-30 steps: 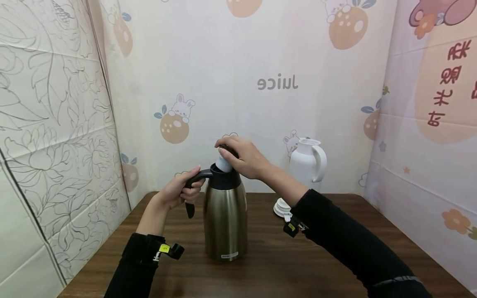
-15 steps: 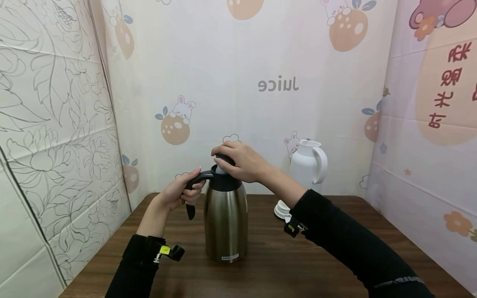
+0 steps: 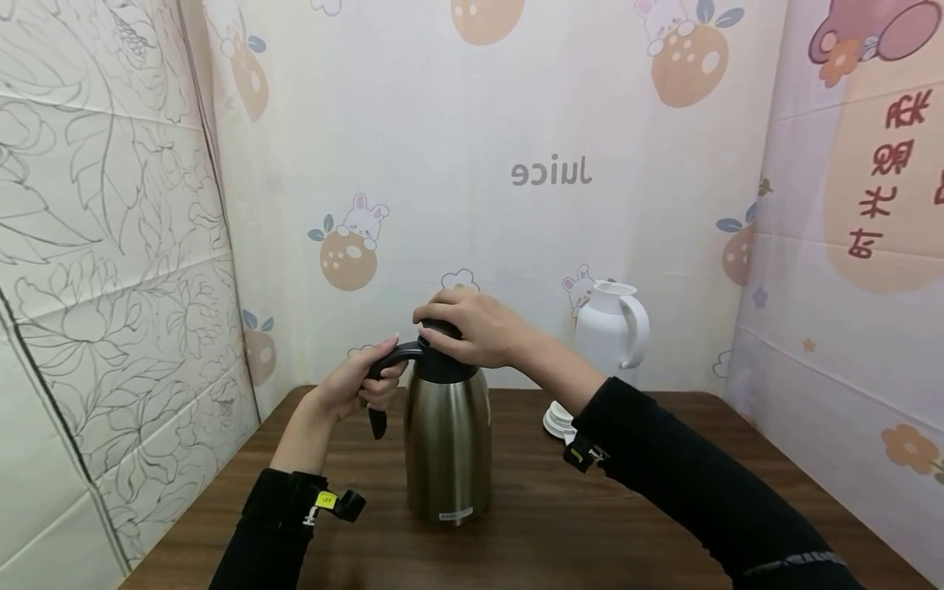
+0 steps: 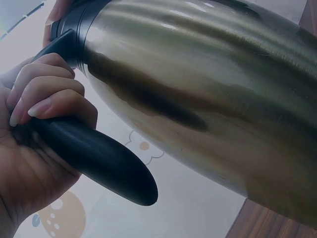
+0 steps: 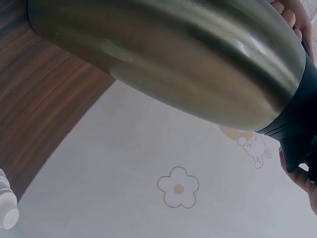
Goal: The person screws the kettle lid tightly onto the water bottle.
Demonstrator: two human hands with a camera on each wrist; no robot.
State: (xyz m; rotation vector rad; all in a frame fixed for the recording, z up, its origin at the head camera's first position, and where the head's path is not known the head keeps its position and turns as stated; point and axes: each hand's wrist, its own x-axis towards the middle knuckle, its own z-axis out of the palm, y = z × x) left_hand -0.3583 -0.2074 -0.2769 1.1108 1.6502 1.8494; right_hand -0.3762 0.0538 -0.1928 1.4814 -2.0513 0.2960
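A gold-bronze thermos jug (image 3: 448, 451) with a black collar stands upright on the table. Its curved black handle (image 4: 106, 161) is gripped by my left hand (image 3: 352, 383), the fingers curled round the upper part, as the left wrist view shows. On top of the jug, my right hand (image 3: 483, 329) holds the black lid (image 3: 440, 329) from above, fingers over the far side and thumb on the near side. The lid sits low in the mouth; its white lower part is hidden inside. In the right wrist view, the jug body fills the upper part.
A white jug (image 3: 599, 334) with an uncovered mouth stands behind my right forearm. In front of it lies a white lid (image 3: 556, 419), partly hidden by the sleeve. The brown wood table (image 3: 627, 508) ends at printed cloth walls (image 3: 546, 246) at the back and sides.
My right hand has moved down with the lid, whose white plug has sunk out of sight into the jug's mouth. The left hand keeps its grip on the handle.
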